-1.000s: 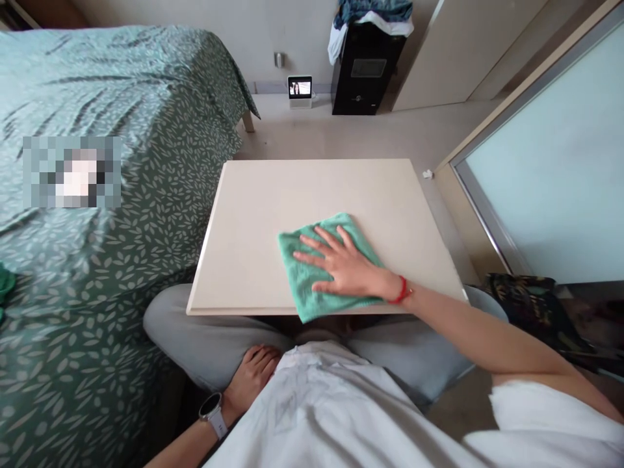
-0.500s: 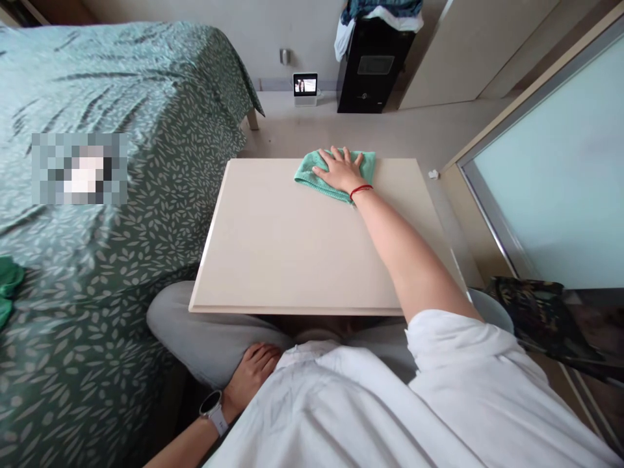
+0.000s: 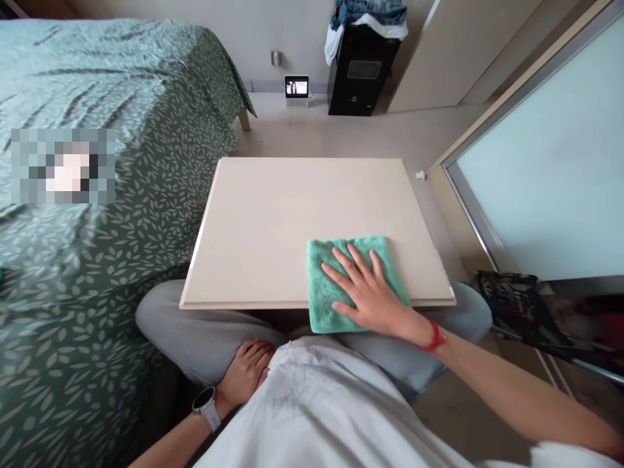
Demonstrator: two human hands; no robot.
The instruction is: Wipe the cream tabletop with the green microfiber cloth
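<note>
Green cloth [image 3: 322, 296] lies flat on the near part of our counter [image 3: 297, 211], right of the middle, its lower portion reaching past the near edge above our lap. On top of it rests our right hand [image 3: 370, 296], palm down, fingers spread wide and pointing toward the far side, the thumb held out to the left. We wear a red bracelet [image 3: 433, 336] on that wrist.

Our left hand [image 3: 248, 372] rests at our lap, beside the hem of our white shirt [image 3: 316, 396] and against the grey trousers [image 3: 195, 328]. Its fingers lie close together; its palm is hidden, so we cannot tell whether it is closed around anything. A watch [image 3: 205, 400] with a pale strap sits on this wrist.

To our left we see a bed [image 3: 160, 149] under a green leaf-patterned cover. Beyond the counter, a small screen [image 3: 296, 88] stands on the floor by the wall, just left of a black cabinet [image 3: 361, 78] with clothes [image 3: 370, 12] piled on top.
</note>
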